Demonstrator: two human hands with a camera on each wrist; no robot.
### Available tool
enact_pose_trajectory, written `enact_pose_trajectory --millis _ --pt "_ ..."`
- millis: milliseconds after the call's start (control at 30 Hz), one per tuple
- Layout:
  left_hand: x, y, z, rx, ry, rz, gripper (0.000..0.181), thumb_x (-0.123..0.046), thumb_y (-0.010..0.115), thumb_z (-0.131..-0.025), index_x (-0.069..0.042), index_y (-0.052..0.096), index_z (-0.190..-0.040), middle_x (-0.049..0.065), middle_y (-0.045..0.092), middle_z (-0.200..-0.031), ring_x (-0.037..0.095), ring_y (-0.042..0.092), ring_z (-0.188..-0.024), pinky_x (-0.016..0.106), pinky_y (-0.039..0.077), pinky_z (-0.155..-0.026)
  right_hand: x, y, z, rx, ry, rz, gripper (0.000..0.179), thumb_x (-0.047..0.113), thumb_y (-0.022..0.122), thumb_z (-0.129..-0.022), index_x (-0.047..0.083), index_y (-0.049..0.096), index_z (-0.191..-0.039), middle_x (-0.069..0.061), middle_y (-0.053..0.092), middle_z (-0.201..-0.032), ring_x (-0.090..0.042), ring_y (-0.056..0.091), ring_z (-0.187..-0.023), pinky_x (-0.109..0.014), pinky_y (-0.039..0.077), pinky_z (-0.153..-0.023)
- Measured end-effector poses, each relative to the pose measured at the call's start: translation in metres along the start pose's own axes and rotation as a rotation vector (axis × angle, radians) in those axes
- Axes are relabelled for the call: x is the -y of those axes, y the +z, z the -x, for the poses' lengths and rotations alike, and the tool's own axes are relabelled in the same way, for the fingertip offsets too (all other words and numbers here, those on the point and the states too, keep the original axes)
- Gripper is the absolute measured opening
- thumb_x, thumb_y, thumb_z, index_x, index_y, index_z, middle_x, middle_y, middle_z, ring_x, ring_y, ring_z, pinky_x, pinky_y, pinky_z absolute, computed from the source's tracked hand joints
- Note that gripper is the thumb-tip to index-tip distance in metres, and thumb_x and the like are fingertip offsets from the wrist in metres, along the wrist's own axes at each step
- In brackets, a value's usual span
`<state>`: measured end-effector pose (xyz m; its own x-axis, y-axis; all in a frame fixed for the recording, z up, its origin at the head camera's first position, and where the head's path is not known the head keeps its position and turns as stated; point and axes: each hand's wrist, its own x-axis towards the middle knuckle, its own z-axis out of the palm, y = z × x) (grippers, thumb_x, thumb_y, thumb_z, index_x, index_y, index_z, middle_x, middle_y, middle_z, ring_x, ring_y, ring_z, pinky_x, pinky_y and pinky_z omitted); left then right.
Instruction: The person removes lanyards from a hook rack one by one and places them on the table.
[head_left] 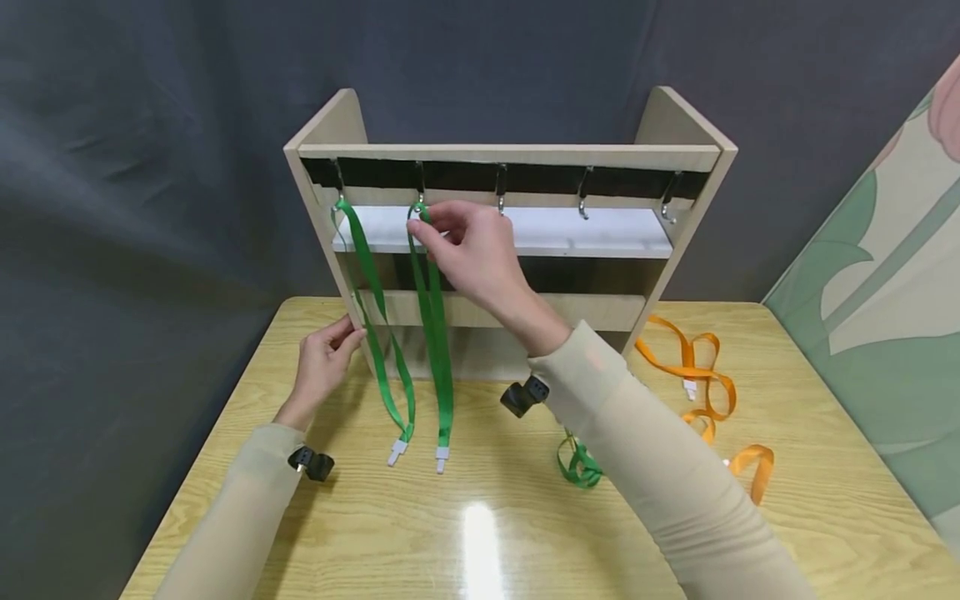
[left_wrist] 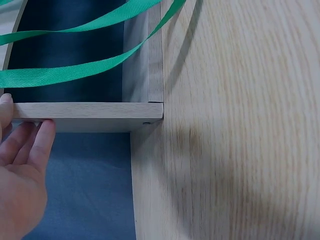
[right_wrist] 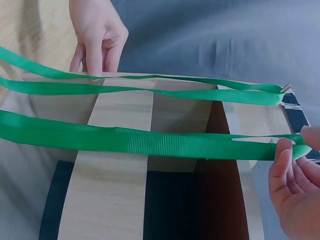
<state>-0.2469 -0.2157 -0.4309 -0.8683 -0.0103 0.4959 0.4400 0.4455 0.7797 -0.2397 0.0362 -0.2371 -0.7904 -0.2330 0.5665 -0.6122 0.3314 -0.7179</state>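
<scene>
Two green lanyards hang side by side on a wooden rack [head_left: 465, 153]. Near the top of the second lanyard [head_left: 435, 325], my right hand [head_left: 476, 246] pinches its loop between thumb and fingers, right at the second hook. The first lanyard [head_left: 362, 254] hangs from the leftmost hook, its white clip [head_left: 398, 448] dangling low in front of the rack. My left hand [head_left: 322, 367] grips the rack's left side panel [left_wrist: 90, 111] low down, thumb on one face and fingers on the other.
Three bare metal hooks, among them the middle hook [head_left: 501, 196], continue to the right along the black strip. A bundled green lanyard [head_left: 581, 468] lies on the table [head_left: 360, 533], partly behind my right sleeve. Orange lanyards [head_left: 693, 372] lie right of the rack.
</scene>
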Motion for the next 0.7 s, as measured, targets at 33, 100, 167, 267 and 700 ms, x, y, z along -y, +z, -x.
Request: enact_pose_trajectory --millis 33,100,167,267,700 --pt "0.0 0.0 0.0 0.0 0.003 0.006 0.032 -0.007 0.064 -0.092 0.001 0.063 -0.124 0.02 0.064 -0.112 0.033 0.066 -0.089 0.011 0.049 -0.067 0.0 0.001 0.0 0.0 -0.002 0.009 0.02 0.023 0.068 -0.091 0.006 0.072 -0.1 -0.003 0.07 -0.078 -0.014 0.064 -0.06 -0.027 0.047 -0.049" --pt "0.0 0.0 0.0 0.001 0.0 0.011 0.032 -0.007 0.064 -0.092 0.001 0.062 -0.124 0.019 0.064 -0.113 0.033 0.066 -0.089 0.011 0.049 -0.067 0.001 0.002 0.0 -0.001 0.006 0.021 0.02 0.023 0.067 -0.091 0.005 0.071 -0.099 -0.003 0.069 -0.077 -0.01 0.062 -0.06 -0.026 0.047 -0.049" --pt "-0.001 0.001 0.0 0.002 -0.01 0.007 0.033 -0.008 0.063 -0.093 0.0 0.062 -0.125 0.018 0.064 -0.114 0.03 0.066 -0.089 0.012 0.05 -0.067 0.001 0.003 0.001 -0.008 0.009 0.019 0.02 0.022 0.067 -0.092 0.004 0.071 -0.1 -0.003 0.07 -0.078 -0.007 0.061 -0.059 -0.025 0.048 -0.05" --pt "-0.001 0.001 0.0 0.005 -0.023 -0.008 0.034 -0.01 0.063 -0.093 0.0 0.061 -0.126 0.018 0.064 -0.114 0.025 0.066 -0.089 0.013 0.051 -0.069 0.004 0.003 0.004 -0.021 0.008 0.009 0.02 0.021 0.066 -0.093 0.003 0.071 -0.101 -0.004 0.069 -0.079 -0.004 0.061 -0.06 -0.025 0.05 -0.052" --pt "-0.031 -0.002 0.004 0.0 0.007 -0.005 0.031 0.002 0.061 -0.092 0.01 0.06 -0.122 0.026 0.063 -0.11 0.04 0.064 -0.088 0.012 0.049 -0.068 0.021 -0.016 0.015 -0.023 -0.066 -0.176 0.014 0.012 0.066 -0.092 0.001 0.071 -0.097 -0.012 0.067 -0.076 -0.025 0.063 -0.061 -0.03 0.053 -0.052"
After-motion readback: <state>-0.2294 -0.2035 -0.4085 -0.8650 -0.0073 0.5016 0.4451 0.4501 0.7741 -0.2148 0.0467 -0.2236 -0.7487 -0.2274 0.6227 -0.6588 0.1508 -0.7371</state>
